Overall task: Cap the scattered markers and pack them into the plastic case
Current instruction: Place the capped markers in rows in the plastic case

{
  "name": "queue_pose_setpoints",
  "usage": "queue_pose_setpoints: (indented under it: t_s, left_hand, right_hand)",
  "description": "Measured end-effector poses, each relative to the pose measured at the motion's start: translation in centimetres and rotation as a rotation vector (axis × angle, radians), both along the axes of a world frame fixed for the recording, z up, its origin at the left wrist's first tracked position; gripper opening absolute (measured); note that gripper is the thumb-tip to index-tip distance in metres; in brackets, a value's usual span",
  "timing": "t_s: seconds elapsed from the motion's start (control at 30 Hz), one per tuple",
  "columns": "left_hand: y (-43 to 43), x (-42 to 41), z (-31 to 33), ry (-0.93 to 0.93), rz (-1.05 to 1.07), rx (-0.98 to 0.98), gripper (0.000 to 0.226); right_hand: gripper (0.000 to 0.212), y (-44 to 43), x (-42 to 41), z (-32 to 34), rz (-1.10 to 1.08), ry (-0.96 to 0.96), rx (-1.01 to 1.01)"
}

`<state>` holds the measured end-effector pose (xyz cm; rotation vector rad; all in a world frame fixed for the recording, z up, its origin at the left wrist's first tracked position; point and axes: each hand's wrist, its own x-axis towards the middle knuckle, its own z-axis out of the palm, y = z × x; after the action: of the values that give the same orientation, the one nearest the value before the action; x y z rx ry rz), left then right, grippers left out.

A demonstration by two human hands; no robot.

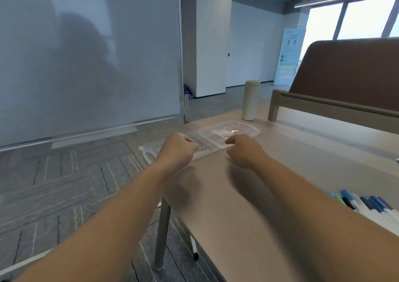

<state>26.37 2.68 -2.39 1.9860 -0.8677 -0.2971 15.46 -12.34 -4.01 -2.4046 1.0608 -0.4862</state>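
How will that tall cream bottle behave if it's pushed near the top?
The cream bottle stands upright, tall and narrow on the table, so it probably tips rather than slides. Its round body would likely roll once down. Weight can't be judged; contents aren't visible.

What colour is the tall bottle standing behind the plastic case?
Cream white, plain with no pattern; the bottle shows in the head view.

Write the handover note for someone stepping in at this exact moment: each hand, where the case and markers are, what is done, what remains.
Left hand: closed at the near edge of the clear plastic case, on its flap side; the grip itself is hidden.
Right hand: closed at the case's near edge, grip also hidden.
Case: lying open at the table's far left corner, no markers visible inside.
Markers: grouped at the table's right edge, beside the right forearm.
Done: case opened.
Left: check caps, pack all markers, close the case.
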Motion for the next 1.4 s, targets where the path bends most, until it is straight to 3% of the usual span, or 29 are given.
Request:
queue_pose_setpoints:
  t_s: [0.17, 0.3, 0.57, 0.77, 1.07, 1.4]
  left_hand:
    - [-2.5, 1.6, -0.9, -0.057, -0.003, 0.043, 0.007]
    - [-3.8, 2.3, -2.0, -0.121, -0.008, 0.118, 0.01]
    - [-4.0, 2.0, -2.9, -0.225, -0.006, 0.271, 0.005]
    - [-2.1, 0.5, -2.1, -0.324, 0.01, 0.2, 0.02]
    - [3.8, -9.5, 4.4, -0.278, -0.222, -0.005, 0.013]
    - [10.8, -27.9, 6.6, -0.316, -0.486, -0.028, 0.012]
  right_hand:
    - [0.051, -3.0, 2.3, -0.9, 0.02, 0.105, -0.062]
    - [0.04, -4.6, 2.9, -1.7, 0.022, 0.243, -0.165]
    - [0.02, -4.2, 1.9, -1.7, 0.059, 0.211, -0.397]
    - [0.006, -1.8, -1.5, 0.3, 0.145, 0.156, -0.508]
    - [0.006, 6.3, -15.4, 7.0, 0.009, 0.138, -0.56]
    - [0.01, 18.6, -37.1, 9.7, -0.201, 0.231, -0.496]
